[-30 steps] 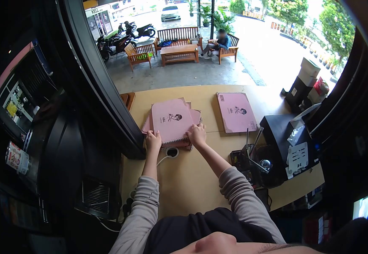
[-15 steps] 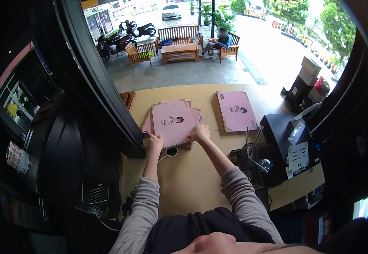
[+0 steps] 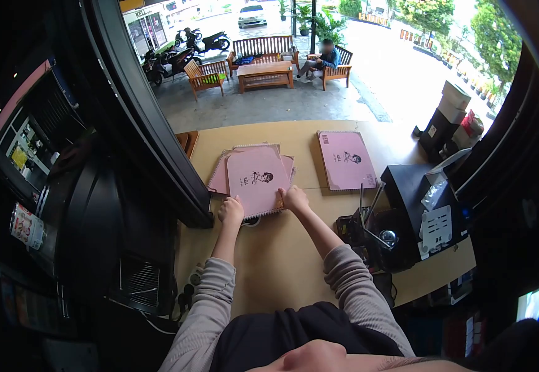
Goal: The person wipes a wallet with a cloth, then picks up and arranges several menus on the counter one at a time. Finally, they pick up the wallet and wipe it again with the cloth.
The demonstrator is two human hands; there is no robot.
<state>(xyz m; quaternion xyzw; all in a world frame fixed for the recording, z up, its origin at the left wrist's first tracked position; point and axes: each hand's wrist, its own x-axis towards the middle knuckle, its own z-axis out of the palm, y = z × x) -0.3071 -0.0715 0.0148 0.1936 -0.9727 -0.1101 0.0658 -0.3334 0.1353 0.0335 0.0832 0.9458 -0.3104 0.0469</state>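
A pink spiral-bound menu (image 3: pixel 254 170) with a dark figure and lettering on its cover lies on top of a small pile. My left hand (image 3: pixel 231 211) grips its near left corner with the thumb on the cover. On the near right edge, my right hand (image 3: pixel 294 198) is closed with its thumb on top. Beneath it, other pink menus (image 3: pixel 219 176) stick out at odd angles on the left and right. Apart from the pile, to the right, another pink menu (image 3: pixel 347 162) lies flat on the counter.
The wooden counter (image 3: pixel 269 260) spans the front. A black window frame (image 3: pixel 139 118) stands at left. On the right are a dark organizer with pens (image 3: pixel 368 229) and a black machine (image 3: pixel 430 204). Outside, a person (image 3: pixel 326 59) sits on a wooden chair near a low table (image 3: pixel 265 75).
The top menu has shifted slightly right and toward me, held by both hands. More of the menu under it shows on the left, and the round thing below is now mostly covered.
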